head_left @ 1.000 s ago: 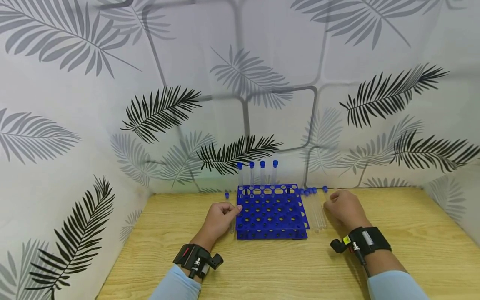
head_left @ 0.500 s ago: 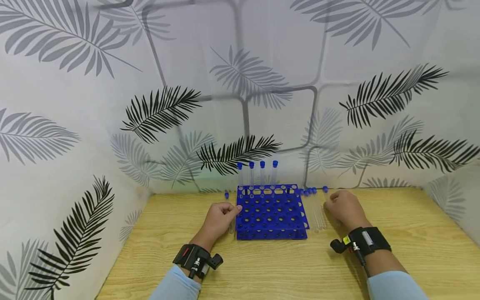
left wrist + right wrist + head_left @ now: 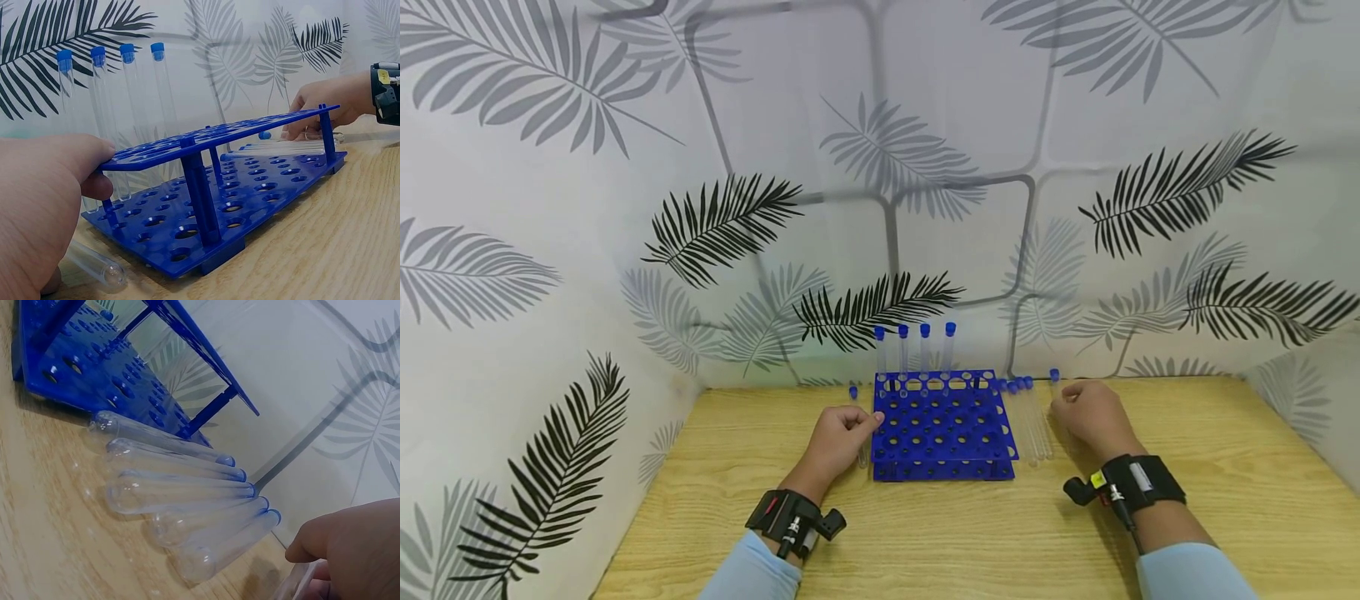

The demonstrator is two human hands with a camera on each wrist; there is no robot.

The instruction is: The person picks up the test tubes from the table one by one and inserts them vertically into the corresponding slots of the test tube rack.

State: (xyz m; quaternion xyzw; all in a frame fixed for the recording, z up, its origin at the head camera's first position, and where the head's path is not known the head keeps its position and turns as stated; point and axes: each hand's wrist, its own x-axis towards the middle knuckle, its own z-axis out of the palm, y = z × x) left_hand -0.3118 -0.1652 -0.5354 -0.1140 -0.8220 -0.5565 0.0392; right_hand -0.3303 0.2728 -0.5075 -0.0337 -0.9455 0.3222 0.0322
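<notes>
Standing nearly upright in the back row of the blue rack (image 3: 942, 457), four capped tubes (image 3: 903, 354) look like the part of the work already done. They fill the row from the rack's left end, while the back-row holes toward its right end have no tubes in them. The rows nearer the rack's front have no tubes either.

What seems left lies to both sides of the rack. On its right, five loose tubes (image 3: 181, 492) lie side by side on the table (image 3: 962, 542), blue caps toward the rack's back, the closest one just beside the base. On its left, at least one more loose tube (image 3: 103, 269) lies near the base, partly hidden under the left hand (image 3: 838, 433); I cannot tell whether it has company there.

That hand is clamped on the rack's left edge, thumb above the top plate and a finger curled beneath, apparently to steady it. Right of the rack, past the row of five, the right hand (image 3: 1093, 417) has its fingertips together on another clear tube (image 3: 294, 584), pinching it. Whether this tube's lower end touches the table I cannot tell; it is well apart from the rack and not yet in any hole.
</notes>
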